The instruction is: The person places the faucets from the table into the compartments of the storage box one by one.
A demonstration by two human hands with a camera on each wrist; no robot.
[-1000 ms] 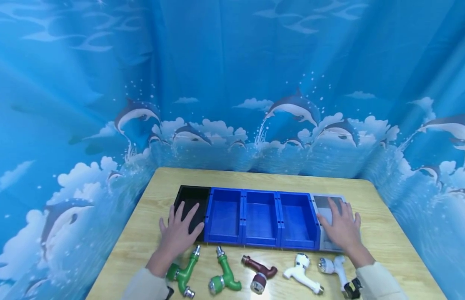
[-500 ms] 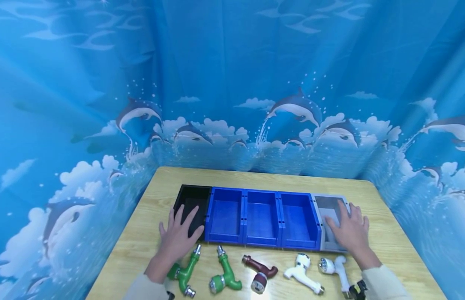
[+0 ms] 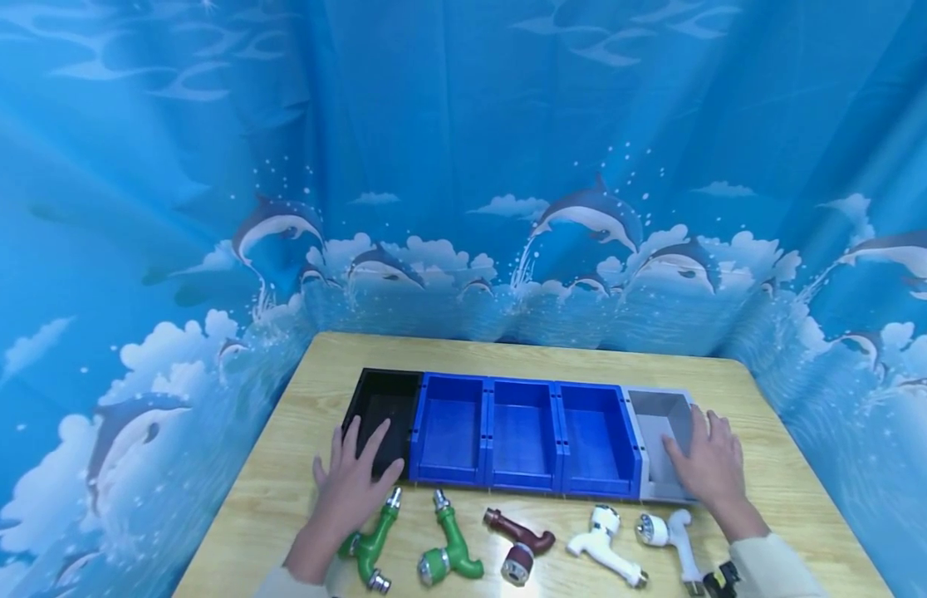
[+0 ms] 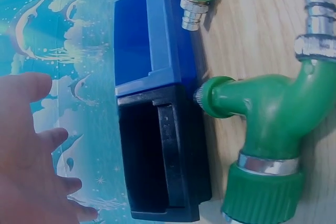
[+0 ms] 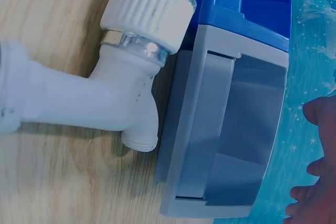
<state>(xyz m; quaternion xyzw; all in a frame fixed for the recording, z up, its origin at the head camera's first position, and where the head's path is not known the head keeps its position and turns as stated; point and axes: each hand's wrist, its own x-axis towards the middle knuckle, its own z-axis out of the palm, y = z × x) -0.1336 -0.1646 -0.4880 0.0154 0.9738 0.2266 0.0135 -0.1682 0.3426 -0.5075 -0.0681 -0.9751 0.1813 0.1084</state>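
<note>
My left hand, fingers spread, is over the near-left part of the black bin and holds nothing. Just below it, partly covered by the wrist, lies a green tap; the left wrist view shows this green tap close up. On the other side my right hand is at the right edge of the grey bin, fingers apart and nothing in them. Whether either hand touches its bin I cannot tell. A white tap lies near the right wrist, and it fills much of the right wrist view.
Three blue bins stand between the black and grey ones in one row. Along the front lie a second green tap, a dark red tap and another white tap. A dolphin-print curtain surrounds the wooden table.
My right hand has shifted rightward from over the grey bin to its right edge. The left hand has drawn slightly toward me. Bins and taps stay put.
</note>
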